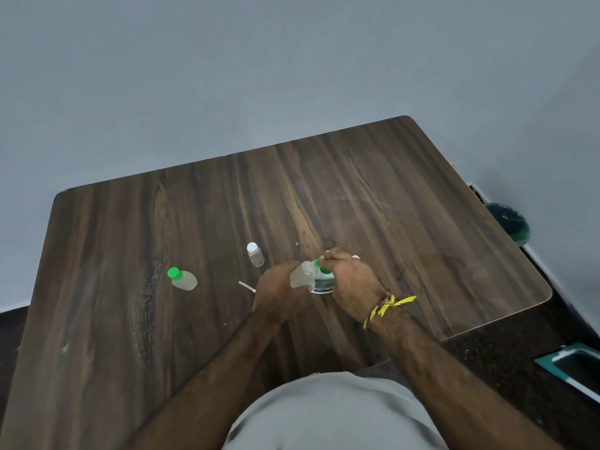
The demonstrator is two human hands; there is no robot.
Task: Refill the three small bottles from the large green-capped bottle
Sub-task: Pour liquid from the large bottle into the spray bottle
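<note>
— On the wooden worktop [389,196], how many bottles do you count?

— Four. One small bottle with a green cap [182,278] stands at the left, one small bottle with a white cap [255,254] near the middle, both well apart from the hands. A third small clear bottle [302,275] is tilted in the left hand [279,292], whose fingers curl around it.

— And the large one?

— One large green-capped bottle [323,282] stands just under the hands, mostly hidden. The right hand [350,280] pinches something green at the small bottle's mouth; I cannot tell what. One yellow thread band [388,305] circles that wrist.
</note>
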